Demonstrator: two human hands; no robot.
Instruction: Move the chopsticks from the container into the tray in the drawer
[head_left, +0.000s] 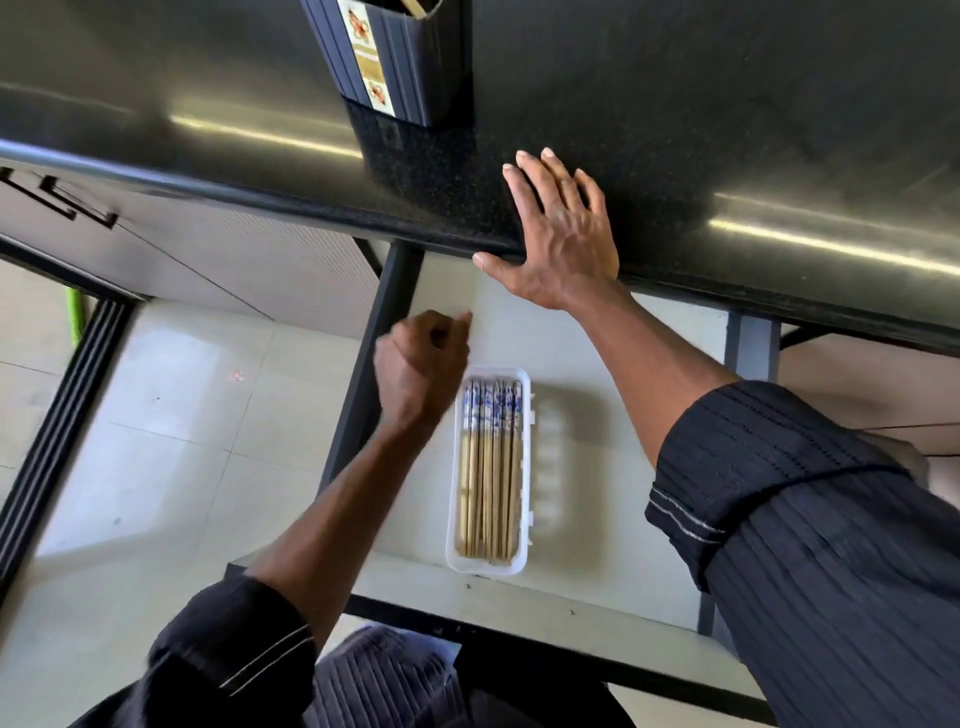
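Observation:
A white plastic tray (523, 415) lies in the open drawer (597, 364) and holds several wooden chopsticks (488, 467) with blue-and-white patterned tops. The dark ribbed container (410, 62) stands on the black countertop (727, 130) at the top, with a wooden tip showing at its rim. My left hand (421, 369) hovers just left of the tray's far end, fingers curled, blurred, with nothing visible in it. My right hand (561, 234) rests flat on the counter's front edge, fingers spread.
The drawer's dark left rail (374, 364) runs beside my left hand. White cabinet fronts (208, 260) and a pale tiled floor (182, 441) lie to the left. My dark striped sleeves fill the lower part of the view.

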